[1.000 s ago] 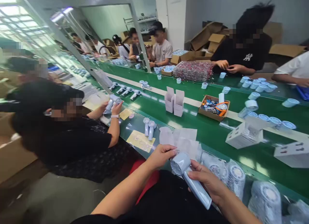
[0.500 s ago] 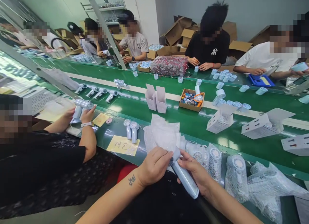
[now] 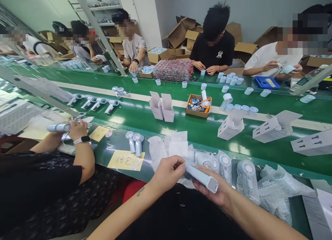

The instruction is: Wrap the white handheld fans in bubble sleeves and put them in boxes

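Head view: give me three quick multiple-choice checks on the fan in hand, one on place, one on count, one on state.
1. Where is the yellow note?
A. left of the left hand
B. on the far belt
C. inside a box

2. How many open white cartons stand side by side mid-belt?
A. two
B. four
C. six

3. The handheld fan is:
A. lying loose on the belt
B. held in both hands
C. boxed

Answers: 1 A, it lies at the belt's near edge, left of the left hand; 2 A, a pair stands there; 3 B, the right hand supports its handle, the left grips its head end.
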Tool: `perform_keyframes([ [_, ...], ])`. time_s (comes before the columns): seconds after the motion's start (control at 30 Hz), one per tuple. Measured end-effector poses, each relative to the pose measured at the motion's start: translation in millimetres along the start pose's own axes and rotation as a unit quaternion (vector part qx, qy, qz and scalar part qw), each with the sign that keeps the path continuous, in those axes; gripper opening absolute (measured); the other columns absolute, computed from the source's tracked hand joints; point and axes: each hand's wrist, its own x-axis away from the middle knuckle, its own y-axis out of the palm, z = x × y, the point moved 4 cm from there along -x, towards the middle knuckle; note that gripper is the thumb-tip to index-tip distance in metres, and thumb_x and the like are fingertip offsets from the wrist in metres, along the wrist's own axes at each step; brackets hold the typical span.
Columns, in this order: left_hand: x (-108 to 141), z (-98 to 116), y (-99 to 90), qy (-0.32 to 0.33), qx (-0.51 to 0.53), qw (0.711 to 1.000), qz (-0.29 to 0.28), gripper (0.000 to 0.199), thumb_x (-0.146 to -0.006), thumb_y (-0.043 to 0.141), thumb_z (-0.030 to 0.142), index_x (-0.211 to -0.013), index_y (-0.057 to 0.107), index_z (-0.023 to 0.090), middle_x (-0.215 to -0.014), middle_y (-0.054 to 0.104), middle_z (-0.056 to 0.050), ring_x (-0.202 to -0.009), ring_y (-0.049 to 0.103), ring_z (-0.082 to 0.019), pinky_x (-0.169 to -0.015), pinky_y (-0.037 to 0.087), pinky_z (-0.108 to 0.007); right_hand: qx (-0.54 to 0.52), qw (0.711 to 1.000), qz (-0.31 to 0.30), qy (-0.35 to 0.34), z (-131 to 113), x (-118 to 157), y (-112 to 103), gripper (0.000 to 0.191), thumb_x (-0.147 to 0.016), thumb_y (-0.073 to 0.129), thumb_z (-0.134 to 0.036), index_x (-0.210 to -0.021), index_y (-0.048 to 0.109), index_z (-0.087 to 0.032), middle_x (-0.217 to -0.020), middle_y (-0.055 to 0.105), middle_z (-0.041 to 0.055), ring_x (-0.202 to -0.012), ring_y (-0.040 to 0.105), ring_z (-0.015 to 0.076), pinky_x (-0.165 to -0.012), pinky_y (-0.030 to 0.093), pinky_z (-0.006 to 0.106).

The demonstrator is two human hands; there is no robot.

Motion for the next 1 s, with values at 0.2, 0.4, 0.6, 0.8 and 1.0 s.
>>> perform_keyframes([
  [0.2,-1,-11,-2.8,-0.148,0.16,0.975,-0.039,0.023,-0.066,0.067,0.039,-0.068,0.061,0.017,-0.046,0.048,0.007,-0.039,0.037,-0.007,-0.039,0.03,-0.019,0.407,0.892,-0.018,-0.197,-21,15,-1,0.024,-0.087,0.05,-0.038,-0.071,0.051,-0.021,-0.051,0.053,-0.0041,-0.044,0.053,0.0121,-0.047,0.042,0.025],
  [0.4,-7,-2,-26.6,-0.113,0.178,0.977,0.04,0.025,-0.069,0.069,0.039,-0.07,0.061,0.015,-0.049,0.047,0.006,-0.042,0.038,-0.005,-0.042,0.032,-0.018,0.444,0.792,-0.049,-0.416,-67,46,20,0.029,-0.093,0.044,-0.038,-0.07,0.048,-0.022,-0.063,0.059,-0.0006,-0.062,0.055,0.0142,-0.061,0.042,0.028],
  [0.6,-11,5,-56.7,0.096,0.057,0.99,-0.084,0.09,-0.058,0.085,0.051,-0.136,0.049,0.025,-0.119,0.061,-0.012,-0.1,0.06,-0.026,-0.074,0.054,-0.033,0.224,0.885,-0.209,-0.35,-83,23,50,0.034,-0.087,0.058,-0.048,-0.07,0.049,-0.02,-0.058,0.06,-0.0021,-0.049,0.053,0.0102,-0.05,0.04,0.023],
  [0.8,-51,-8,-45.4,0.148,-0.039,0.988,-0.032,0.062,-0.078,0.07,0.043,-0.134,0.052,0.024,-0.126,0.062,-0.011,-0.113,0.059,-0.028,-0.092,0.053,-0.039,0.265,0.857,-0.313,-0.313,-107,-22,100,0.037,-0.082,0.062,-0.054,-0.073,0.052,-0.02,-0.057,0.058,-0.004,-0.05,0.056,0.011,-0.053,0.046,0.025],
  [1.0,-111,-30,-121.0,0.002,0.124,0.962,0.244,0.033,-0.073,0.071,0.045,-0.089,0.064,0.016,-0.06,0.055,0.005,-0.041,0.043,-0.008,-0.033,0.036,-0.02,0.449,0.727,-0.025,-0.519,-211,-109,97,0.059,-0.07,0.073,-0.032,-0.124,0.051,-0.021,-0.133,0.047,0.0155,-0.11,0.057,0.0278,-0.088,0.05,0.044],
])
